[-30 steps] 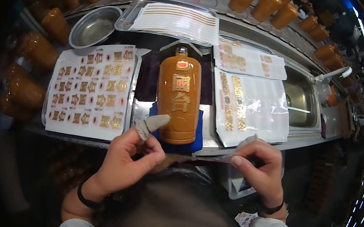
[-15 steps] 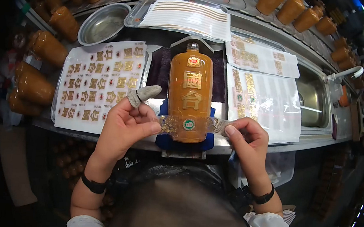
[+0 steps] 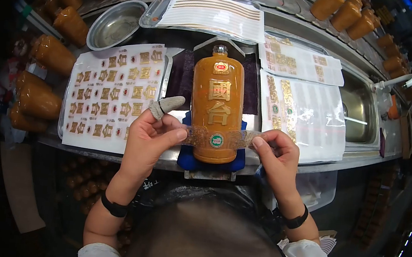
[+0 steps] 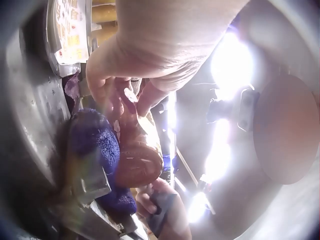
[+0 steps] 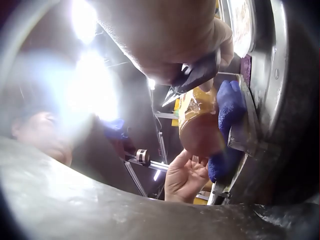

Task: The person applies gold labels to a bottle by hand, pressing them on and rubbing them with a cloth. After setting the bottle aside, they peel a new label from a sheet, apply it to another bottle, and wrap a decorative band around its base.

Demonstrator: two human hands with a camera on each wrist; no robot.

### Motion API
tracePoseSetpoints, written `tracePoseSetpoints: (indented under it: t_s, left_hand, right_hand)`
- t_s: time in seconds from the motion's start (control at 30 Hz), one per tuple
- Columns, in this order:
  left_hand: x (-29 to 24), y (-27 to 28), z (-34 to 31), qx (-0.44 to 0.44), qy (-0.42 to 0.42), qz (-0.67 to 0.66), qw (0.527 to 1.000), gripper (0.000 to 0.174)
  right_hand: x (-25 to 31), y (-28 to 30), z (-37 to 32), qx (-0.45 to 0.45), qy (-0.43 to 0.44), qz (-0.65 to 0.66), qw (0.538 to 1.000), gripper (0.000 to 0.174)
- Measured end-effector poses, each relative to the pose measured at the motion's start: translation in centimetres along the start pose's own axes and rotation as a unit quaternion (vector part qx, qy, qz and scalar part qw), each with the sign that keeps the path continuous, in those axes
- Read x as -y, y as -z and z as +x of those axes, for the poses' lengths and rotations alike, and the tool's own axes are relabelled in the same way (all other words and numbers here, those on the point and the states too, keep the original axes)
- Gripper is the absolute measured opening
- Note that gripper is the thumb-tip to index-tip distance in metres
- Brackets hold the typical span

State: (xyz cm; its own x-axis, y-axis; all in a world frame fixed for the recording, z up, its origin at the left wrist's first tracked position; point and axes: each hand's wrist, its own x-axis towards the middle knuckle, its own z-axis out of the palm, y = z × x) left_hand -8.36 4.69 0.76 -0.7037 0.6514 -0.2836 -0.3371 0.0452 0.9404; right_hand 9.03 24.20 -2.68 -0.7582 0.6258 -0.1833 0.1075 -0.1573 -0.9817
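Note:
A glossy brown bottle point(image 3: 218, 101) with raised gold characters lies on a blue towel-covered rest point(image 3: 187, 161), its neck pointing away. Across its lower front stretches a clear decal strip point(image 3: 238, 139) with a gold pattern and a round green emblem. My left hand point(image 3: 148, 142) pinches the strip's left end between thumb and fingers; a pale cloth finger cot point(image 3: 166, 106) covers its raised index finger. On the other side my right hand point(image 3: 278, 155) pinches the right end. Both wrist views show the bottle's base from below, between the hands.
Sheets of gold decals lie at the left point(image 3: 114, 94) and right point(image 3: 312, 119). Behind stand a tray of striped strips point(image 3: 210, 16) and a metal bowl point(image 3: 116, 25). A sink point(image 3: 361, 112) is at far right. More brown bottles point(image 3: 39, 95) line the left and back.
Both hands have moved up from in front of the bottle's base, bringing the strip over its lower front. Over the last half second the strip has become straighter and shifted slightly toward the neck.

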Motion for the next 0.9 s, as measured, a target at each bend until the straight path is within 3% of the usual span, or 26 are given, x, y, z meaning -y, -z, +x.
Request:
tracePoseSetpoints:
  t_s: [0.9]
  left_hand:
    - [0.9, -0.3, 0.9, 0.002, -0.004, 0.004, 1.000, 0.051]
  right_hand:
    - [-0.9, -1.0, 0.9, 0.027, -0.004, -0.019, 0.999, 0.012]
